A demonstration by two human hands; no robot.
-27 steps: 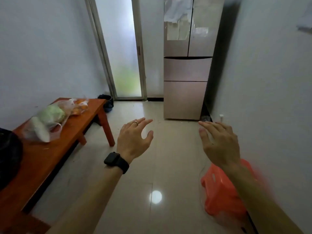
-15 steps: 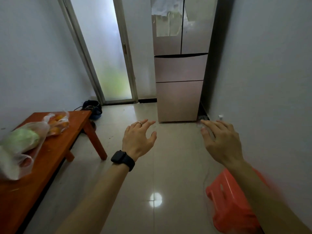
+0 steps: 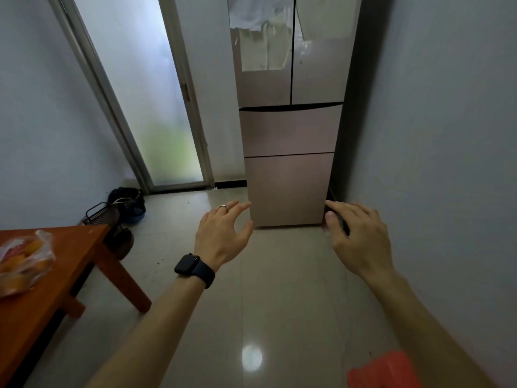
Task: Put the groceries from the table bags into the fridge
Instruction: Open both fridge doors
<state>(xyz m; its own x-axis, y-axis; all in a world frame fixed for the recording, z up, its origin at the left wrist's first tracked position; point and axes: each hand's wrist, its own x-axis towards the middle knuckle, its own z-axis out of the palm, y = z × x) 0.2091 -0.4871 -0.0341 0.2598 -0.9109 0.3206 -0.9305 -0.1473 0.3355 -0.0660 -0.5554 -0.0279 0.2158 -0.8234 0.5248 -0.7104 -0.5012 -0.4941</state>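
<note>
A tall pinkish fridge [image 3: 289,130] stands against the far wall with all its doors and drawers closed. My left hand [image 3: 222,235], with a ring and a black watch on the wrist, is stretched forward in the air, fingers relaxed and holding nothing. To its right my right hand [image 3: 356,238] is also stretched forward and holds nothing. Both hands are well short of the fridge. A clear plastic bag of orange fruit [image 3: 23,260] lies on the wooden table [image 3: 70,253] at the lower left.
A frosted glass door [image 3: 140,93] is left of the fridge. Dark bags and a wire rack [image 3: 120,204] sit on the floor beyond the table. A red plastic stool [image 3: 383,369] is at the lower right by the wall [image 3: 447,135]. Glossy tiled floor runs to the fridge.
The view has moved forward and right toward the fridge. The table and the cabbage bag have slid out to the left. Both hands stay stretched forward and empty.
</note>
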